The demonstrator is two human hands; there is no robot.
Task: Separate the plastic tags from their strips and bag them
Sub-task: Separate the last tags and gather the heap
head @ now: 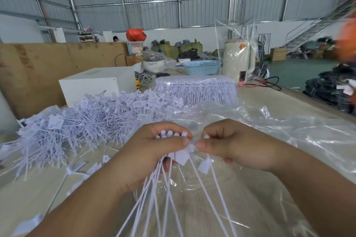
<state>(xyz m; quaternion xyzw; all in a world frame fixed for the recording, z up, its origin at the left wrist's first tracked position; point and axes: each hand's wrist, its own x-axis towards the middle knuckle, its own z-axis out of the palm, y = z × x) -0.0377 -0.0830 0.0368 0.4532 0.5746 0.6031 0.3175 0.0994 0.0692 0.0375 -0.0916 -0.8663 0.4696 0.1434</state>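
Observation:
My left hand (pixel 154 150) grips a bunch of white plastic tags (pixel 169 134), heads up, their long tails (pixel 165 198) hanging down toward me. My right hand (pixel 227 144) pinches a single tag (pixel 206 137) beside the bunch, thumb tip almost touching the left thumb. Two flat tag plates (pixel 182 157) dangle just below the thumbs. A large loose heap of separated tags (pixel 81 121) lies on the table to the left. A stack of uncut tag strips (pixel 198 90) in clear wrap sits behind. A clear plastic bag (pixel 279 131) is spread under and right of my hands.
A white box (pixel 96 84) stands behind the heap, with a cardboard wall (pixel 48 67) further left. A blue basket (pixel 201 67), a cream kettle (pixel 238 59) in clear wrap and a pot sit at the table's far end. Stray tags lie on the table (pixel 34 188) at left.

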